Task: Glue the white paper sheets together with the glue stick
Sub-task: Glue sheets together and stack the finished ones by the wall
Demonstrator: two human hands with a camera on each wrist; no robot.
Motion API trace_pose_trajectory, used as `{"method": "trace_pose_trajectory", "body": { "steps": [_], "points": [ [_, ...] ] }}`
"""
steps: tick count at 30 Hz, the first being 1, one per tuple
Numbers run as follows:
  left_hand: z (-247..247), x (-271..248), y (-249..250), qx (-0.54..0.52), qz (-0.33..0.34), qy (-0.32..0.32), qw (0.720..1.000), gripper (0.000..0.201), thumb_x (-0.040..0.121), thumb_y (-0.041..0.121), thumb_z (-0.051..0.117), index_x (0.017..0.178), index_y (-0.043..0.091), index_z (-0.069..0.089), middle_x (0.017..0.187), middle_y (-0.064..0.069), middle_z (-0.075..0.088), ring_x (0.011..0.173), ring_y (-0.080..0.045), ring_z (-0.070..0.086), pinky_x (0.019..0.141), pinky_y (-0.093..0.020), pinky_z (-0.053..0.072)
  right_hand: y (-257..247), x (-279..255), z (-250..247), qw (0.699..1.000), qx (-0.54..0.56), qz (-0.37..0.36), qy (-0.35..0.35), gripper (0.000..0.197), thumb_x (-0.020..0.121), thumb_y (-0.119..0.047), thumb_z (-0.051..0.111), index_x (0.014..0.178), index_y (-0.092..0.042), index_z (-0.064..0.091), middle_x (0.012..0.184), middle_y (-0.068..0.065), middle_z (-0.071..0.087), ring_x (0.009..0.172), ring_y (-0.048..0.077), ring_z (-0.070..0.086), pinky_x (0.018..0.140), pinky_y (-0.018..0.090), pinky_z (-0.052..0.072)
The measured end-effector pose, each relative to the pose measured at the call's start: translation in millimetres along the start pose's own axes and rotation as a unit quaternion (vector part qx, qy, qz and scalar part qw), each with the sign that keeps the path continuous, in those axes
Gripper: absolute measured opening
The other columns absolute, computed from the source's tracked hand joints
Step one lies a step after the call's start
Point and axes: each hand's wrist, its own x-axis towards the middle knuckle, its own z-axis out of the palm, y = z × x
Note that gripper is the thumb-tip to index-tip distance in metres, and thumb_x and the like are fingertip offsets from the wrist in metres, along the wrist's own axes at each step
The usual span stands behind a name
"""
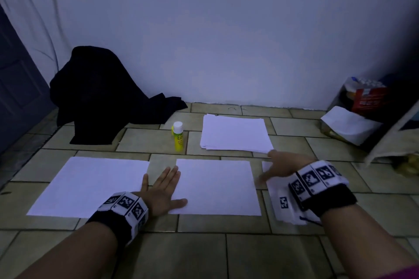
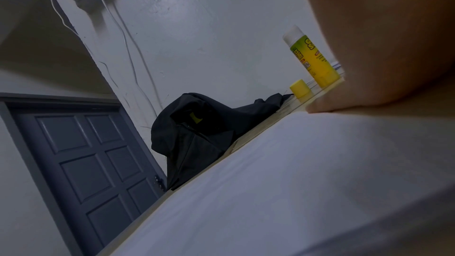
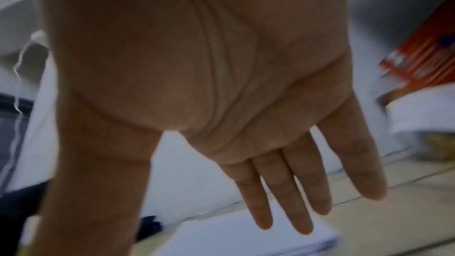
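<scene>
Two white paper sheets lie side by side on the tiled floor, a left sheet and a middle sheet. My left hand lies flat between them with straight fingers, its thumb on the middle sheet's left edge. A yellow glue stick stands upright behind them. In the left wrist view the glue stick shows a white top, with a yellow cap on the floor beside it. My right hand is blurred and spread, holding nothing, over a third sheet that it mostly hides. Its fingers are straight.
A stack of white paper lies behind the middle sheet, right of the glue stick. A black cloth bundle leans on the wall at back left, beside a grey door. Bags and a red package crowd the right side.
</scene>
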Motion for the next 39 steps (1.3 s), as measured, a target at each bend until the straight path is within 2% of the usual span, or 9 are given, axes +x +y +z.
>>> {"method": "trace_pose_trajectory", "body": {
  "steps": [5,8,15,18,23,27,31,34,39],
  "points": [
    [-1,-2,1,-0.002,-0.002,-0.003,1.000,0.081,0.100,0.054,0.030,0.150,0.017,-0.022,0.156,0.006,-0.028,0.145,-0.009,-0.021,0.116,-0.052,-0.012,54,-6,47,0.998,0.016,0.058,0.014,0.133,0.062,-0.064,0.076,0.151,-0.009,-0.005,0.159,0.011,-0.008,0.147,0.027,0.004,0.115,0.045,0.023],
    [-1,-1,1,0.013,-0.004,-0.004,1.000,0.081,0.100,0.049,0.034,0.150,0.017,-0.022,0.156,0.005,-0.028,0.145,-0.010,-0.021,0.116,-0.052,-0.012,63,-6,69,0.999,0.036,0.039,0.009,0.131,0.065,-0.060,0.076,0.151,-0.010,-0.009,0.158,0.009,-0.019,0.147,0.025,-0.005,0.117,0.045,0.018],
    [-4,-2,-6,0.014,0.027,-0.006,1.000,0.085,0.099,0.049,0.039,0.151,0.016,-0.020,0.157,0.004,-0.027,0.146,-0.012,-0.020,0.117,-0.048,-0.009,75,-7,74,0.995,0.091,0.006,0.046,0.116,0.070,-0.051,0.077,0.152,-0.012,0.005,0.160,0.006,0.002,0.146,0.022,0.011,0.117,0.035,0.021],
    [-9,-3,-10,-0.012,0.043,0.005,0.999,0.087,0.096,0.051,0.046,0.153,0.019,-0.012,0.159,0.005,-0.021,0.147,-0.012,-0.015,0.118,-0.047,-0.005,81,-11,71,0.989,0.132,-0.004,0.070,0.095,0.077,-0.046,0.074,0.150,-0.015,0.022,0.156,0.004,0.026,0.140,0.021,0.030,0.110,0.030,0.028],
    [-10,-6,-7,-0.043,0.041,0.045,0.997,0.090,0.092,0.055,0.052,0.154,0.022,-0.003,0.161,0.008,-0.012,0.148,-0.010,-0.006,0.119,-0.045,-0.003,84,-28,55,0.947,0.206,0.052,0.241,0.050,0.086,-0.025,0.068,0.129,-0.007,0.052,0.126,0.014,0.060,0.109,0.027,0.055,0.085,0.029,0.041],
    [-6,-5,1,-0.031,0.023,0.059,0.998,0.091,0.090,0.056,0.053,0.154,0.020,-0.002,0.161,0.006,-0.012,0.148,-0.013,-0.003,0.118,-0.048,-0.002,53,-49,37,0.895,0.287,0.005,0.341,0.036,0.085,-0.016,0.067,0.118,-0.003,0.057,0.110,0.016,0.063,0.087,0.021,0.049,0.071,0.027,0.036],
    [-4,-1,1,-0.027,0.011,0.031,0.999,0.092,0.092,0.055,0.050,0.154,0.019,-0.008,0.160,0.006,-0.019,0.148,-0.014,-0.012,0.117,-0.051,-0.006,-11,-50,38,0.915,0.295,-0.099,0.256,0.044,0.086,-0.014,0.064,0.129,-0.010,0.053,0.123,0.009,0.060,0.109,0.025,0.055,0.075,0.022,0.034],
    [-1,2,1,0.008,0.001,0.005,1.000,0.091,0.094,0.058,0.042,0.152,0.019,-0.017,0.157,0.005,-0.026,0.146,-0.014,-0.021,0.117,-0.052,-0.006,-54,-36,57,0.926,0.315,-0.127,0.165,0.052,0.092,-0.020,0.056,0.142,-0.016,0.040,0.138,0.006,0.051,0.125,0.023,0.048,0.090,0.021,0.035],
    [-2,7,5,0.044,-0.017,-0.017,0.999,0.090,0.095,0.061,0.036,0.151,0.017,-0.019,0.156,0.003,-0.030,0.146,-0.016,-0.022,0.116,-0.053,-0.003,-98,-12,82,0.937,0.322,-0.100,0.088,0.061,0.097,-0.038,0.044,0.150,-0.018,0.020,0.148,0.008,0.038,0.134,0.028,0.038,0.110,0.048,0.030]
  ]
}}
